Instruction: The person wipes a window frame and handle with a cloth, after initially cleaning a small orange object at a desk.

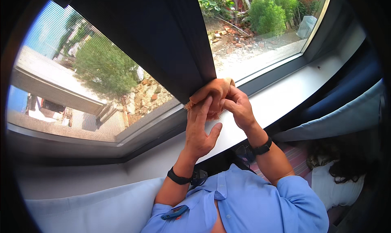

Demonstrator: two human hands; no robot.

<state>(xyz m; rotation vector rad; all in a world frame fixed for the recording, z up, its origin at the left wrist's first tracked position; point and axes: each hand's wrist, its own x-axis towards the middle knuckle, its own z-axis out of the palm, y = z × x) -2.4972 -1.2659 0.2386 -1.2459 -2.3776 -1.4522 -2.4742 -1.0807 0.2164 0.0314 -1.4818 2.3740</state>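
An orange-brown cloth (210, 91) with frayed edges lies bunched against the foot of the dark window frame (171, 40), where the frame meets the white windowsill (281, 89). My left hand (200, 130) rests on the cloth's lower left part, fingers stretched up along it and thumb spread out. The cloth's right edge is pinched between the thumb and fingers of my right hand (239, 106). Folds of the cloth hide some of my fingertips. Both wrists wear black bands.
An insect screen (100, 71) covers the left pane; the right window pane (256, 46) shows rubble and bushes outside. Pale curtains (100, 208) hang at left and right. A small dark speck (319, 68) lies on the sill. A person in white (339, 184) is behind at lower right.
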